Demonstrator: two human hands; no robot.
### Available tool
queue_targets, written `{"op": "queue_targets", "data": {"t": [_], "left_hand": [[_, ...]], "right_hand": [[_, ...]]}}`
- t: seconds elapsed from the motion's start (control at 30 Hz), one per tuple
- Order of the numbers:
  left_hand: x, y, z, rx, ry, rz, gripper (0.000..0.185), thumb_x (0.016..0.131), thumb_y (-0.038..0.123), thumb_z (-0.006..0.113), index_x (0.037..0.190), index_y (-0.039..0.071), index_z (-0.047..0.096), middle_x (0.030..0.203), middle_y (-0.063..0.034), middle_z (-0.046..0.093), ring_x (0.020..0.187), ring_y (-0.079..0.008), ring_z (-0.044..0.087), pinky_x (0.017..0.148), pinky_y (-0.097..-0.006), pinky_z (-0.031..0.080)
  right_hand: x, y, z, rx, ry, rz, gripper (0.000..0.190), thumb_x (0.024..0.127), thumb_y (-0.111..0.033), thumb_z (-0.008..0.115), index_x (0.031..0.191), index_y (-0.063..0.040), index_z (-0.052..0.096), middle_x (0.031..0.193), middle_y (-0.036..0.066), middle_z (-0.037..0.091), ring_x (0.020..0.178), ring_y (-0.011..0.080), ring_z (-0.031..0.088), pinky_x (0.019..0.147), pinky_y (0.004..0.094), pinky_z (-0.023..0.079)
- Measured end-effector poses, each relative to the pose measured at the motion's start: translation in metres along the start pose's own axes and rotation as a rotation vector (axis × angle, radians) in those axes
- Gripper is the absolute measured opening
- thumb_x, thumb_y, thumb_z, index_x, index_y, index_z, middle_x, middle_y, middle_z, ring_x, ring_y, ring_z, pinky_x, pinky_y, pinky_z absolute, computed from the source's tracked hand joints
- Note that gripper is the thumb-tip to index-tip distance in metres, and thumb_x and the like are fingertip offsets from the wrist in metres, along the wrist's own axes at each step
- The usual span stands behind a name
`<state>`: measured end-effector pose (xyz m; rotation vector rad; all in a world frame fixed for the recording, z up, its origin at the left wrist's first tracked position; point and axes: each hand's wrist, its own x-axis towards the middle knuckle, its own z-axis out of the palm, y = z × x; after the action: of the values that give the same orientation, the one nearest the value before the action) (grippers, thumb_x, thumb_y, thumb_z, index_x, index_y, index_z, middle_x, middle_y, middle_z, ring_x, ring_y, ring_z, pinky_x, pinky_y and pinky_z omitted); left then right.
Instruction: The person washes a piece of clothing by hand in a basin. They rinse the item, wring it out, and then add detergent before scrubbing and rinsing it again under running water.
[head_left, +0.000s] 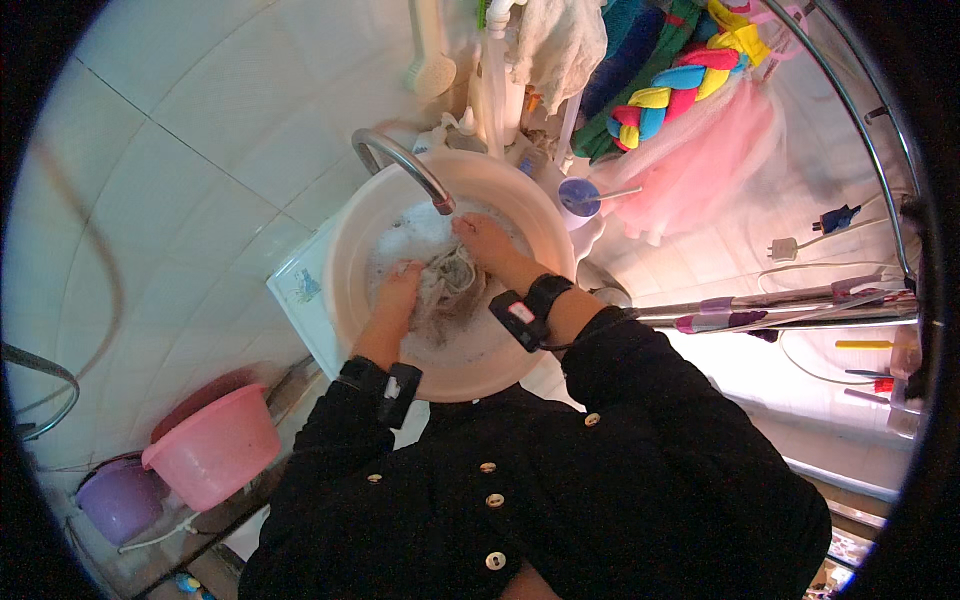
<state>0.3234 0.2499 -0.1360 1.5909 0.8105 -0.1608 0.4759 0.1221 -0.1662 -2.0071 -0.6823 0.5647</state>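
Note:
A large pale plastic basin (345, 300) holds sudsy water, under a curved metal faucet (405, 166). In the water lies a soaked greyish cloth (450, 281), bunched up with a light edge on top. My left hand (397, 292) is at the cloth's left side, its fingers partly in the suds. On the upper right side, my right hand (484, 238) grips the cloth's edge close below the faucet's tip. The fingertips of my left hand are partly hidden by water and cloth.
A purple cup (579, 214) with a stick in it stands right of the basin. Pink (225, 450) and purple tubs (124, 499) sit at the lower left. A long-handled brush (431, 71) hangs above. Towels and pink mesh (705, 165) hang at the upper right, near metal poles (787, 307).

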Motion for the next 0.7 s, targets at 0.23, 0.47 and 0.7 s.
{"op": "queue_targets", "data": {"t": [0.23, 0.47, 0.7], "left_hand": [[-0.001, -0.017, 0.004, 1.2, 0.102, 0.181, 0.066, 0.075, 0.026, 0.059, 0.134, 0.019, 0.029, 0.13, -0.0215, 0.033, 0.112, -0.0408, 0.04, 0.089, -0.0459, 0.039], [0.016, -0.031, -0.001, 0.88, 0.123, 0.142, 0.068, 0.073, 0.011, 0.058, 0.135, 0.017, 0.028, 0.128, -0.021, 0.035, 0.108, -0.0396, 0.044, 0.088, -0.0444, 0.041], [0.01, -0.022, -0.013, -0.186, -0.065, 0.235, 0.049, 0.079, 0.014, 0.046, 0.127, 0.014, 0.039, 0.113, -0.0165, 0.05, 0.104, -0.0294, 0.049, 0.086, -0.0406, 0.043]], "right_hand": [[-0.049, -0.029, -0.005, -1.017, -0.574, -0.193, 0.075, 0.068, -0.036, 0.066, 0.134, -0.026, 0.031, 0.141, 0.007, 0.02, 0.125, 0.0388, 0.021, 0.09, 0.063, 0.028], [-0.044, -0.004, -0.003, -1.102, -0.323, -0.242, 0.071, 0.065, -0.018, 0.068, 0.129, -0.016, 0.038, 0.124, 0.023, 0.036, 0.109, 0.0333, 0.043, 0.085, 0.0507, 0.039], [-0.044, -0.039, -0.007, -0.324, -0.265, -0.155, 0.047, 0.062, -0.014, 0.066, 0.108, -0.01, 0.055, 0.106, 0.018, 0.046, 0.107, 0.0378, 0.042, 0.094, 0.0471, 0.03]]}}
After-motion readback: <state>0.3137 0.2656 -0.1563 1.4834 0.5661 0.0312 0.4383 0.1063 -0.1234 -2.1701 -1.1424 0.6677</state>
